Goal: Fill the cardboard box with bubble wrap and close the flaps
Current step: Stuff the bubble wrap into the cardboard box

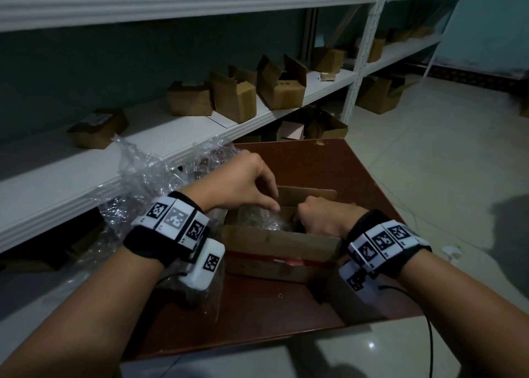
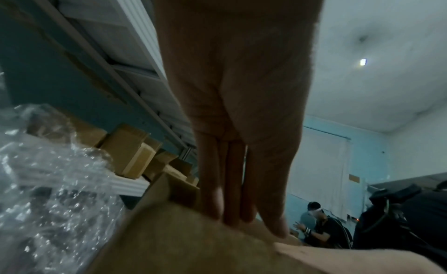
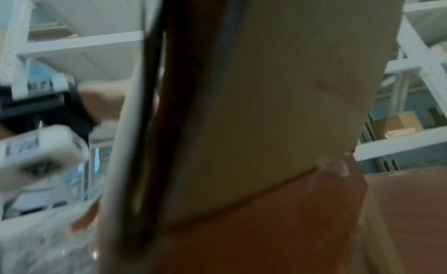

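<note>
Cardboard box [image 1: 282,250] is sitting open on the reddish-brown desk [image 1: 343,171], its near flap folded outward toward the person, a red tape band running across its front; bubble wrap [image 1: 259,220] is lying inside, partly covered by both hands. Left hand [image 1: 243,181] is reaching over the box's left edge, fingers [image 1: 273,204] extended and pressing down on the wrap in the box; in the left wrist view the fingers [image 2: 232,182] are lying straight and close together against cardboard, tips cut off by a blurred flap, so nothing is showing as gripped. Right hand [image 1: 323,217] is dipping into the right side of the box with knuckles up and fingers bent downward out of sight; whether it is holding wrap or only pushing cannot be told. Right wrist view is giving no hand at all, only a blurred cardboard panel [image 3: 278,106] filling the middle.

More loose bubble wrap [image 1: 148,177] is piling at the desk's left, beside the white shelf [image 1: 86,163]; its lower part is hidden by the left forearm. Small cardboard boxes [image 1: 234,91] are standing on the shelf, some with flaps up; others under the shelf are too dark to make out. Two people [image 2: 316,226] are showing dimly in the far background of the left wrist view.
</note>
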Available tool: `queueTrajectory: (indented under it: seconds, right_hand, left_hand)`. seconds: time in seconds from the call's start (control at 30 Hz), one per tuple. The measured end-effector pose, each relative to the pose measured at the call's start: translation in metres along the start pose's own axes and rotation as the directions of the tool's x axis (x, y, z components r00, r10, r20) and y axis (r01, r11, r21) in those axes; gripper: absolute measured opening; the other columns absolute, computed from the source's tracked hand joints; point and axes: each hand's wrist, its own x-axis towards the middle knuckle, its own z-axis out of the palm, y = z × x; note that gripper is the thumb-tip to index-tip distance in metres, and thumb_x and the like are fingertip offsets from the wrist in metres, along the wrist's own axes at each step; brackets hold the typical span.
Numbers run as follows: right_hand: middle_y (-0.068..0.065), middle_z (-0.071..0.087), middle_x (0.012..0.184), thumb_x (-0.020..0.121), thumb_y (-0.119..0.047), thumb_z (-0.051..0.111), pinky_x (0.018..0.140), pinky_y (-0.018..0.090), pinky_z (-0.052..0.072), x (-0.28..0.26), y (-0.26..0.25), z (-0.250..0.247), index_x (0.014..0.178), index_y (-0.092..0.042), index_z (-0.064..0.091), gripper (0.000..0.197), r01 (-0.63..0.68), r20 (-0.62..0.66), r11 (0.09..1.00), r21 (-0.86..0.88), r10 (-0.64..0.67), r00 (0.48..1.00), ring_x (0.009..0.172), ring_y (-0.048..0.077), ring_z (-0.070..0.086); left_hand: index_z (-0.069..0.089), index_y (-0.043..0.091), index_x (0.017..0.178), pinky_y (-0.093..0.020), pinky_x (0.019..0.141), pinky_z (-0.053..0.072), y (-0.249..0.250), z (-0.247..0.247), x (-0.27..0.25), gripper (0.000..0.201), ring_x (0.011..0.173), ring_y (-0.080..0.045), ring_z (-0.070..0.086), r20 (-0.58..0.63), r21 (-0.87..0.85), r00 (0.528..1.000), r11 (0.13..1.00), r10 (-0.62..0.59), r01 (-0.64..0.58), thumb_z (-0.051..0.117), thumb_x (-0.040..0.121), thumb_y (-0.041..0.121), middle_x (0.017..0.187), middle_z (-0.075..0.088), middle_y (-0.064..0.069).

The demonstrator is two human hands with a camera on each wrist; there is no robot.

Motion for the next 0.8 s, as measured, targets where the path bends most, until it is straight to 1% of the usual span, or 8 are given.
queueTrajectory:
  seconds: [0.13, 0.23, 0.37, 0.5, 0.57, 0.63, 0.7, 0.8]
  right_hand:
    - [-0.003, 0.066, 0.087, 0.094, -0.021, 0.066, 0.063, 0.024, 0.048, 0.000, -0.004, -0.002, 0.096, -0.016, 0.070, 0.007, -0.008, 0.013, 0.999, -0.045, 0.008, 1.000, 0.076, 0.014, 0.065]
    - [0.003, 0.069, 0.104, 0.091, -0.026, 0.072, 0.078, 0.032, 0.057, -0.006, -0.005, -0.004, 0.108, -0.013, 0.070, 0.022, -0.026, 0.021, 0.999, -0.028, 0.027, 0.999, 0.091, 0.018, 0.067]
    - [0.001, 0.054, 0.115, 0.083, -0.042, 0.078, 0.078, 0.030, 0.046, -0.011, -0.005, -0.002, 0.121, -0.017, 0.063, 0.048, -0.059, 0.023, 0.998, -0.032, 0.060, 0.998, 0.097, 0.017, 0.055]
    - [0.004, 0.055, 0.122, 0.089, -0.033, 0.072, 0.080, 0.031, 0.048, -0.016, -0.007, -0.003, 0.124, -0.014, 0.062, 0.041, -0.064, 0.013, 0.998, -0.006, 0.064, 0.998, 0.102, 0.019, 0.056]
    - [0.006, 0.056, 0.123, 0.092, -0.027, 0.069, 0.074, 0.028, 0.046, -0.017, -0.006, -0.004, 0.124, -0.012, 0.062, 0.036, -0.063, -0.002, 0.998, -0.004, 0.063, 0.998, 0.104, 0.020, 0.057]
    - [0.006, 0.055, 0.123, 0.093, -0.023, 0.067, 0.072, 0.024, 0.044, -0.016, -0.005, -0.005, 0.125, -0.011, 0.061, 0.035, -0.055, -0.009, 0.998, 0.010, 0.055, 0.998, 0.102, 0.019, 0.055]
    - [0.007, 0.057, 0.122, 0.094, -0.021, 0.066, 0.075, 0.025, 0.046, -0.014, -0.004, -0.006, 0.124, -0.010, 0.062, 0.033, -0.041, -0.011, 0.999, 0.034, 0.042, 0.999, 0.101, 0.018, 0.056]
    - [0.006, 0.063, 0.116, 0.093, -0.019, 0.065, 0.084, 0.032, 0.054, -0.010, -0.002, -0.006, 0.120, -0.010, 0.067, 0.029, -0.037, 0.001, 0.998, 0.045, 0.037, 0.999, 0.102, 0.020, 0.061]
  left_hand:
    - [0.079, 0.019, 0.113, -0.023, 0.091, 0.053, 0.005, 0.013, 0.001, 0.028, 0.095, -0.003, 0.067, 0.226, 0.141, 0.968, 0.987, -0.111, 0.080, 0.082, 0.085, 0.022, 0.109, 0.077, 0.007]
    - [0.073, 0.021, 0.126, -0.031, 0.101, 0.052, 0.004, 0.029, 0.007, 0.041, 0.114, -0.014, 0.066, 0.366, 0.300, 0.904, 0.948, -0.221, 0.110, 0.071, 0.090, 0.002, 0.126, 0.072, 0.003]
    - [0.058, 0.022, 0.144, -0.037, 0.108, 0.048, 0.008, 0.033, 0.011, 0.054, 0.130, -0.021, 0.057, 0.503, 0.377, 0.788, 0.911, -0.355, 0.170, 0.071, 0.093, 0.010, 0.143, 0.060, 0.001]
    - [0.052, 0.021, 0.149, -0.032, 0.103, 0.048, 0.007, 0.035, 0.011, 0.063, 0.130, -0.020, 0.057, 0.544, 0.339, 0.746, 0.914, -0.384, 0.224, 0.074, 0.091, 0.012, 0.145, 0.058, 0.001]
    - [0.054, 0.022, 0.147, -0.036, 0.106, 0.049, 0.005, 0.035, 0.011, 0.062, 0.127, -0.020, 0.058, 0.534, 0.331, 0.763, 0.921, -0.364, 0.208, 0.076, 0.089, 0.012, 0.142, 0.060, 0.000]
    - [0.058, 0.022, 0.143, -0.038, 0.107, 0.050, 0.004, 0.034, 0.009, 0.057, 0.124, -0.020, 0.059, 0.505, 0.310, 0.809, 0.938, -0.302, 0.157, 0.073, 0.090, 0.008, 0.138, 0.062, 0.000]
    - [0.065, 0.023, 0.134, -0.037, 0.104, 0.052, 0.005, 0.032, 0.008, 0.048, 0.121, -0.020, 0.060, 0.472, 0.282, 0.848, 0.953, -0.241, 0.113, 0.070, 0.090, 0.002, 0.132, 0.064, 0.000]
    - [0.069, 0.021, 0.122, -0.035, 0.097, 0.053, 0.001, 0.033, 0.008, 0.043, 0.117, -0.018, 0.060, 0.467, 0.237, 0.858, 0.965, -0.212, 0.109, 0.066, 0.088, -0.005, 0.126, 0.065, 0.002]
